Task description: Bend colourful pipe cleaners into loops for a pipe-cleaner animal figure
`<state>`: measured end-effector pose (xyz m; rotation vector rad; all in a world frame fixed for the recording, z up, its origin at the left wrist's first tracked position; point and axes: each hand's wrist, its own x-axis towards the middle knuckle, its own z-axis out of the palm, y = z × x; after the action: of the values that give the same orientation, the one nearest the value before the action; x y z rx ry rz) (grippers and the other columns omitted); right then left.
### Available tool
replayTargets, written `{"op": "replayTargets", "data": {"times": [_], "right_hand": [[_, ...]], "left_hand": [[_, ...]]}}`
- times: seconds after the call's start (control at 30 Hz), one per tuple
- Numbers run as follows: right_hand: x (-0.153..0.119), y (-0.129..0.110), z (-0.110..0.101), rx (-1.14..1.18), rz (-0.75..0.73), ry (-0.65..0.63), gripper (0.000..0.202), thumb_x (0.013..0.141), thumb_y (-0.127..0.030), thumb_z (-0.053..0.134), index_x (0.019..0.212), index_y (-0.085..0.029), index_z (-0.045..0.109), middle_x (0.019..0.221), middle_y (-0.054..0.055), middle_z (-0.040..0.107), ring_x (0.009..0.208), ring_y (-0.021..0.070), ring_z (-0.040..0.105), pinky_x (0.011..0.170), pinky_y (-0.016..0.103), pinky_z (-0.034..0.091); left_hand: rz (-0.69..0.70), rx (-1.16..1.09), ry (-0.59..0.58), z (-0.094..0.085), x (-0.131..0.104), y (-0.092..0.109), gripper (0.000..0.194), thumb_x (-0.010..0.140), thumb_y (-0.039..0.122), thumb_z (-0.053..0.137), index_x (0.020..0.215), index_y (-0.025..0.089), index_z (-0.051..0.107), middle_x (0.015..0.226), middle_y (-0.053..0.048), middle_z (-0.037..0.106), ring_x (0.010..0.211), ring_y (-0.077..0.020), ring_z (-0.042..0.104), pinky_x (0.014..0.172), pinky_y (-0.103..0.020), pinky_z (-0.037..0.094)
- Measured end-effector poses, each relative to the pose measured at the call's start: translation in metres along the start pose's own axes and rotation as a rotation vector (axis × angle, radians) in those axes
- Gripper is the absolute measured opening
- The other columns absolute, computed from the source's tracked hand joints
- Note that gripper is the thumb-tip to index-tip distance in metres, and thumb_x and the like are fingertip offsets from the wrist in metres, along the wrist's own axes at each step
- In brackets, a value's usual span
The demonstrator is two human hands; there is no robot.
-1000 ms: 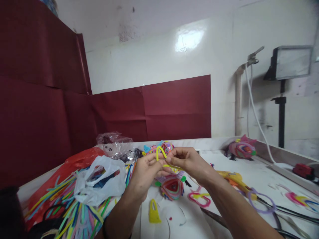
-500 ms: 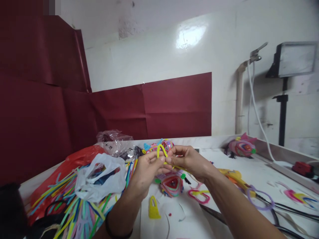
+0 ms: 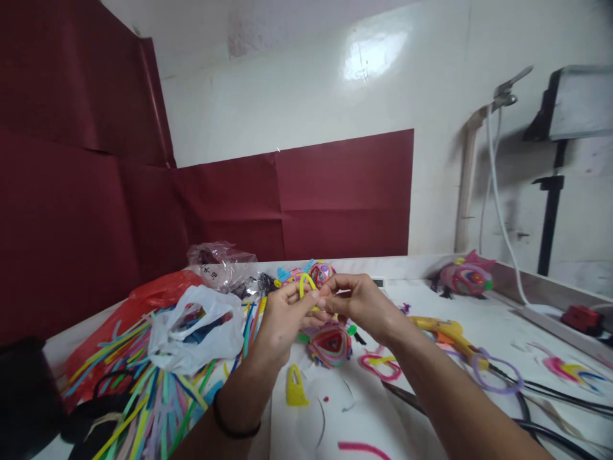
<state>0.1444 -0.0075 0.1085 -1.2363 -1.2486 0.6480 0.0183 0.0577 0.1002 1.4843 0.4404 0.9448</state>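
Observation:
A yellow pipe cleaner (image 3: 303, 285) bent into a narrow loop is pinched between my two hands over the table. The fingers of my left hand (image 3: 288, 312) are closed on it from the left. From the right, my right hand (image 3: 353, 300) grips it with thumb and forefinger, and its lower end is partly hidden behind the fingers. Just below the hands lies a colourful pipe-cleaner piece (image 3: 331, 344) with a red centre and green tips. Nearer to me, a flat yellow piece with a loop (image 3: 297, 388) rests on white paper (image 3: 354, 418).
Loose pipe cleaners (image 3: 160, 402) and a white plastic bag (image 3: 196, 335) cover the left side. On the right are a yellow glue gun (image 3: 443, 332), a purple ring (image 3: 498, 372), scissors (image 3: 405, 397) and black cables. A pink fish-like craft (image 3: 465, 276) stands at the back right.
The yellow loop looks slightly smaller and leans left between my fingers. The trailing yellow length beside my right hand no longer shows. The view has tilted a little, revealing a pink strip in front.

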Motion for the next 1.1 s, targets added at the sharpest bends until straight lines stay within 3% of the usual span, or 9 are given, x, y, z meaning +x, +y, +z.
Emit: {"op": "replayTargets", "data": {"times": [0.33, 0.67, 1.1], "right_hand": [[-0.001, -0.001, -0.009, 0.055, -0.028, -0.149, 0.020, 0.059, -0.018, 0.068, 0.078, -0.015, 0.066, 0.063, -0.001, 0.065, 0.059, 0.0124, 0.059, 0.059, 0.027, 0.045], [0.000, 0.007, -0.013, -0.240, -0.249, -0.082, 0.015, 0.068, -0.014, 0.061, 0.083, -0.016, 0.062, 0.073, 0.001, 0.062, 0.063, 0.0112, 0.056, 0.057, 0.023, 0.044], [0.002, 0.009, -0.014, -0.270, -0.292, -0.072, 0.010, 0.070, -0.013, 0.059, 0.080, -0.016, 0.060, 0.067, -0.001, 0.060, 0.059, 0.0095, 0.052, 0.053, 0.020, 0.040]], "left_hand": [[-0.001, -0.007, 0.037, -0.002, 0.001, 0.004, 0.022, 0.065, 0.031, 0.072, 0.072, 0.013, 0.060, 0.064, -0.001, 0.065, 0.052, -0.0113, 0.062, 0.055, -0.024, 0.053], [-0.005, 0.047, 0.038, -0.001, 0.001, 0.005, 0.016, 0.070, 0.026, 0.067, 0.074, 0.012, 0.060, 0.065, -0.001, 0.065, 0.053, -0.0112, 0.063, 0.055, -0.023, 0.053], [-0.027, 0.055, 0.018, 0.000, 0.000, 0.005, 0.015, 0.069, 0.024, 0.067, 0.069, 0.012, 0.059, 0.059, 0.002, 0.061, 0.050, -0.0100, 0.062, 0.051, -0.020, 0.052]]}}
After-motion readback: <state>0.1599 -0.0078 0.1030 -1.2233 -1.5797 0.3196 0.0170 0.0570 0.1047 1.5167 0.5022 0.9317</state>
